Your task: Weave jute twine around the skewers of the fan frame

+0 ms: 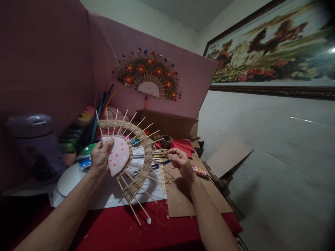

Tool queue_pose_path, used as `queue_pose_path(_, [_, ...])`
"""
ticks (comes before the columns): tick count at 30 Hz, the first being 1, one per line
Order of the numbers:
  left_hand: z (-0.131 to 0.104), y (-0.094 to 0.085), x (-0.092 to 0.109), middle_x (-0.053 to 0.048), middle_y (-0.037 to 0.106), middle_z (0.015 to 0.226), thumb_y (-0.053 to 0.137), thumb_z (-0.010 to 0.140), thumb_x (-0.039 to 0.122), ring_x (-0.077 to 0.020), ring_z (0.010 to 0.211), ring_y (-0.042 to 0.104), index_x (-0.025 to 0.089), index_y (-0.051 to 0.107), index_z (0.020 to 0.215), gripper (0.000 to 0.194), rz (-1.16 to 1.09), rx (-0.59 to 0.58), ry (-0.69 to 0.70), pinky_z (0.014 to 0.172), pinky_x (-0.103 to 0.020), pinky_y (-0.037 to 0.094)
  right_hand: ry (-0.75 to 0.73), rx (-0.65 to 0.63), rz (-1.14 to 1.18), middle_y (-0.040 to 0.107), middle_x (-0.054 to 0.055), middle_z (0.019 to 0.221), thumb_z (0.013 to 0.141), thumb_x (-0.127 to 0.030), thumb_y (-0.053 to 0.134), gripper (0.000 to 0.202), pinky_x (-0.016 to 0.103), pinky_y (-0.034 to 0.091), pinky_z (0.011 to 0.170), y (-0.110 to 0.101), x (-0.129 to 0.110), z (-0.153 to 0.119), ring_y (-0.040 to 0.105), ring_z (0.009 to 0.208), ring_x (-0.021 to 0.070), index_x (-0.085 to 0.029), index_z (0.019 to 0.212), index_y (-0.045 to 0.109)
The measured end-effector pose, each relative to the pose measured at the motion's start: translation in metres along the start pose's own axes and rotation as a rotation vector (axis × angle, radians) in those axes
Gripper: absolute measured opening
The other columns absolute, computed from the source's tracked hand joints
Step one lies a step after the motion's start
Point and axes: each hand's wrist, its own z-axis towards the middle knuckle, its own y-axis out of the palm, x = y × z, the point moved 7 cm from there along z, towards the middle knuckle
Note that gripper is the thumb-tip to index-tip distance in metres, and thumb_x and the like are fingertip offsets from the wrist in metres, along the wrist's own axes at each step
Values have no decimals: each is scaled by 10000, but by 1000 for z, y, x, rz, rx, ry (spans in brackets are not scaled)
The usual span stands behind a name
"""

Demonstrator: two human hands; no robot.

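A half-round woven fan frame (147, 153) of twine and thin sticks is held up over the table. My left hand (101, 157) grips its pink half-disc with red dots (119, 155), thumb on the front face and fingers behind. The sticks spread out past the twine band, some pointing up, others right and down. At the frame's right side, my right hand (180, 160) pinches brown twine (163, 153) between thumb and fingers, beside the stick tips. Part of the twine overlaps the tools behind it.
Brown cardboard (180, 202) and white paper (104, 198) lie on a red cloth (110, 226). Behind are a small cup (166, 142), red sheets (184, 146) and a patterned glue gun (199, 170). A purple container (39, 150) stands left. A finished flowered fan (149, 75) hangs on the pink panel.
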Motion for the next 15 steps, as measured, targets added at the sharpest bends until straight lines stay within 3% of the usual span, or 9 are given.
queue_pose_path(7, [-3, 1, 3, 58, 610, 597, 640, 709, 71, -64, 494, 537, 172, 608, 736, 109, 2, 8, 52, 485, -144, 499, 22, 34, -15, 321, -104, 482, 691, -327, 708, 228, 214, 116, 421, -2, 4, 2, 190, 424, 41, -165, 829, 625])
queue_pose_path(10, [-3, 0, 3, 53, 615, 618, 652, 706, 78, -66, 501, 543, 164, 613, 758, 108, 2, 11, 64, 486, -148, 496, 56, 43, -56, 323, -98, 467, 677, -360, 722, 234, 221, 112, 417, -2, 7, 2, 192, 418, 41, -159, 735, 619])
queue_pose_path(15, [-3, 1, 0, 48, 624, 640, 636, 724, 75, -71, 523, 563, 174, 616, 754, 106, -21, -12, 49, 520, -159, 516, 37, -11, -120, 418, -64, 489, 664, -337, 732, 184, 223, 154, 429, 7, 4, -1, 254, 442, 50, -163, 693, 679])
